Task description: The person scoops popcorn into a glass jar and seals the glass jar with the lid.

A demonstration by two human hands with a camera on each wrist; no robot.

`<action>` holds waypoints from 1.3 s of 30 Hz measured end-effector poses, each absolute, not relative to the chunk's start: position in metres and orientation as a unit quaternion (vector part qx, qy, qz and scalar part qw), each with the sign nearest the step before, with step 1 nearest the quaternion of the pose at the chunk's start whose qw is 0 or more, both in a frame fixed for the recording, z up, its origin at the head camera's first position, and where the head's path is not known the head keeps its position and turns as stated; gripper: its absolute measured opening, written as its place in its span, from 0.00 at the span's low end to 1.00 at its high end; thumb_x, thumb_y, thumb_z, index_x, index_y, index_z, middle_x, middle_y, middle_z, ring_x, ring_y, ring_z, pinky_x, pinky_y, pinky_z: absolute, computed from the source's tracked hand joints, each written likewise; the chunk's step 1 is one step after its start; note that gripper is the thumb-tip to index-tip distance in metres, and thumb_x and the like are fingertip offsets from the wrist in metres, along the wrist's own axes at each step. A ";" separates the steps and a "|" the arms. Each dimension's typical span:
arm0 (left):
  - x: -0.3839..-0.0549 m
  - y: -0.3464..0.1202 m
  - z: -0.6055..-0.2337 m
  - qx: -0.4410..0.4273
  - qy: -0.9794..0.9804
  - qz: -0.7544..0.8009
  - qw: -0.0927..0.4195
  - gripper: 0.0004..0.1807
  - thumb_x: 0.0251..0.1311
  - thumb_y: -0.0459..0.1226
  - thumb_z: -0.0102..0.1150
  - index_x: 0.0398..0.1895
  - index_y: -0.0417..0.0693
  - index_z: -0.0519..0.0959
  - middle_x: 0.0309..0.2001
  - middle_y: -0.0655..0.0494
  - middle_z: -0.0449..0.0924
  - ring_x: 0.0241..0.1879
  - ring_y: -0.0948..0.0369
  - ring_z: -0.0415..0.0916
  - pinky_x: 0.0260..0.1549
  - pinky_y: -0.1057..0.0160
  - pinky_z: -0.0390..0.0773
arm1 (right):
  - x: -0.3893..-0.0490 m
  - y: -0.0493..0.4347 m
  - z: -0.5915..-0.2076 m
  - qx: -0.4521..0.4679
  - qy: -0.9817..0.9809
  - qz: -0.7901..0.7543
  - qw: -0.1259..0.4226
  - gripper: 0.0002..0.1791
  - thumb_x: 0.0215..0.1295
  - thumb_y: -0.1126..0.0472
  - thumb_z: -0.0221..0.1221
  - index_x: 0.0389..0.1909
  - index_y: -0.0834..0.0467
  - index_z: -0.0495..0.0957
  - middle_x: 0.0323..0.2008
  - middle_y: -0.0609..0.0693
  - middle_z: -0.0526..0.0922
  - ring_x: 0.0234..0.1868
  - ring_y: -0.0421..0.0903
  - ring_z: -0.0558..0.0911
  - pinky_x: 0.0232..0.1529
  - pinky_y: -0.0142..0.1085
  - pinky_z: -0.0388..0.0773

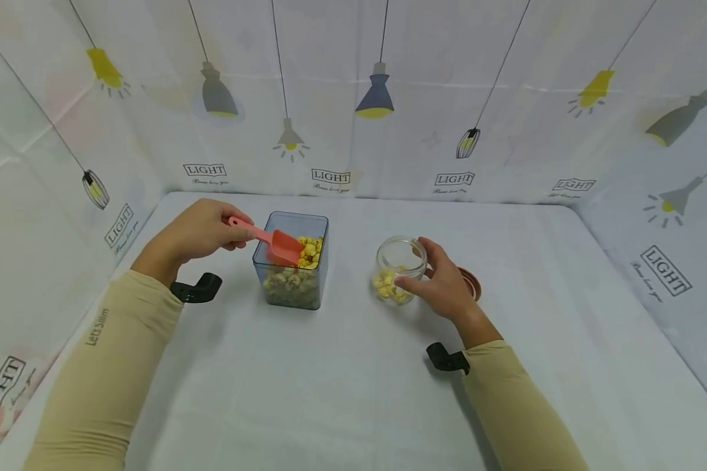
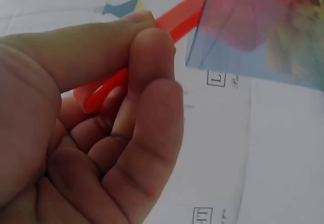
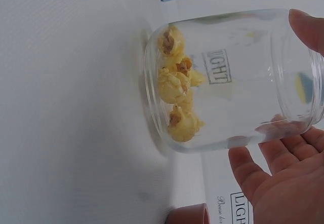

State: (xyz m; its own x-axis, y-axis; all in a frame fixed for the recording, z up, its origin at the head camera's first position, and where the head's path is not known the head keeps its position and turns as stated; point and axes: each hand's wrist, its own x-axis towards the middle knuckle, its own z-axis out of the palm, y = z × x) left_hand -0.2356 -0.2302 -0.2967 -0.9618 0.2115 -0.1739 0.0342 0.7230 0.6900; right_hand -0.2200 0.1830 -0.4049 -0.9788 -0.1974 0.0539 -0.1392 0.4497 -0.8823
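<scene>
My left hand [image 1: 203, 229] pinches the handle of a coral-pink scoop [image 1: 285, 248] between thumb and fingers. The scoop's bowl dips inside the top of a clear bluish square container [image 1: 323, 278], against popcorn [image 1: 310, 250] heaped there. In the left wrist view the handle [image 2: 183, 17] runs from the fingers toward the container wall. To the right, my right hand [image 1: 444, 284] grips an open glass jar [image 1: 402, 252] near its rim, thumb on one side and fingers on the other. Several popcorn pieces [image 3: 177, 87] lie at the jar's bottom.
A brown round lid-like piece [image 1: 472, 284] lies just behind the right hand, partly hidden by it. Everything stands on a white-covered table [image 1: 330, 392]. Printed cloth walls [image 1: 342, 150] with lamp drawings close off the back and both sides.
</scene>
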 end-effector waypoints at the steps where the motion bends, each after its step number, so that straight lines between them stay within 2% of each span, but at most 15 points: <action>1: -0.234 -0.228 -0.295 0.065 0.923 0.361 0.118 0.19 0.68 0.46 0.62 0.52 0.40 0.81 0.36 0.49 0.83 0.40 0.52 0.79 0.39 0.57 0.75 | -0.220 0.183 -0.405 -0.098 0.850 -0.517 0.029 0.55 0.57 0.51 0.73 0.78 0.61 0.50 0.75 0.57 0.59 0.74 0.55 0.59 0.70 0.50 0.60; 11: -0.233 -0.230 -0.311 0.023 0.898 0.425 0.109 0.24 0.67 0.49 0.63 0.55 0.39 0.78 0.40 0.46 0.82 0.42 0.51 0.79 0.46 0.56 0.77 | -0.220 0.185 -0.407 -0.096 0.851 -0.516 0.028 0.55 0.57 0.50 0.73 0.78 0.60 0.51 0.74 0.57 0.59 0.74 0.55 0.60 0.70 0.50 0.61; 17: -0.227 -0.223 -0.311 0.015 0.896 0.435 0.085 0.21 0.68 0.46 0.63 0.53 0.39 0.79 0.39 0.47 0.83 0.41 0.51 0.79 0.42 0.58 0.77 | -0.219 0.185 -0.408 -0.094 0.849 -0.519 0.031 0.55 0.57 0.50 0.73 0.78 0.60 0.51 0.75 0.57 0.59 0.74 0.55 0.59 0.70 0.50 0.61; 22: -0.222 -0.217 -0.314 0.029 0.906 0.419 0.059 0.20 0.68 0.46 0.63 0.54 0.40 0.79 0.38 0.48 0.84 0.40 0.51 0.78 0.36 0.57 0.72 | -0.219 0.185 -0.408 -0.102 0.849 -0.518 0.022 0.55 0.57 0.52 0.73 0.77 0.61 0.51 0.74 0.58 0.59 0.74 0.55 0.58 0.70 0.50 0.61; 28: -0.222 -0.223 -0.325 0.018 0.884 0.460 0.085 0.22 0.70 0.45 0.60 0.58 0.39 0.77 0.43 0.45 0.83 0.42 0.52 0.79 0.47 0.57 0.77 | -0.219 0.185 -0.407 -0.102 0.847 -0.521 0.025 0.55 0.57 0.52 0.73 0.78 0.61 0.51 0.74 0.58 0.59 0.74 0.55 0.58 0.70 0.50 0.61; 32: -0.223 -0.226 -0.327 0.013 0.878 0.469 0.094 0.23 0.70 0.45 0.60 0.59 0.39 0.76 0.44 0.44 0.83 0.43 0.52 0.80 0.50 0.56 0.78 | -0.219 0.184 -0.406 -0.104 0.847 -0.521 0.022 0.54 0.57 0.52 0.73 0.77 0.62 0.51 0.74 0.59 0.59 0.74 0.55 0.59 0.70 0.50 0.61; 36: -0.225 -0.225 -0.319 0.036 0.894 0.438 0.093 0.23 0.69 0.46 0.62 0.58 0.39 0.77 0.41 0.46 0.84 0.42 0.52 0.80 0.47 0.54 0.77 | -0.220 0.184 -0.406 -0.107 0.848 -0.519 0.018 0.54 0.58 0.52 0.73 0.77 0.63 0.51 0.74 0.59 0.60 0.74 0.55 0.59 0.70 0.51 0.61; 39: -0.225 -0.221 -0.311 0.047 0.913 0.394 0.096 0.22 0.69 0.46 0.62 0.57 0.41 0.79 0.39 0.48 0.84 0.40 0.51 0.78 0.39 0.56 0.73 | -0.220 0.184 -0.406 -0.105 0.850 -0.515 0.021 0.55 0.57 0.51 0.73 0.77 0.62 0.51 0.74 0.59 0.59 0.74 0.55 0.59 0.70 0.51 0.61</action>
State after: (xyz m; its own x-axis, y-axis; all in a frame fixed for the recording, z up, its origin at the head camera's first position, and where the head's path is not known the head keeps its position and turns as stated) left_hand -0.2246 -0.2210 -0.3106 -0.9770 0.1616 -0.1392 0.0094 0.6844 0.7290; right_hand -0.2198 0.1842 -0.4056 -0.9770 -0.2002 0.0733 -0.1577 0.4471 -0.8805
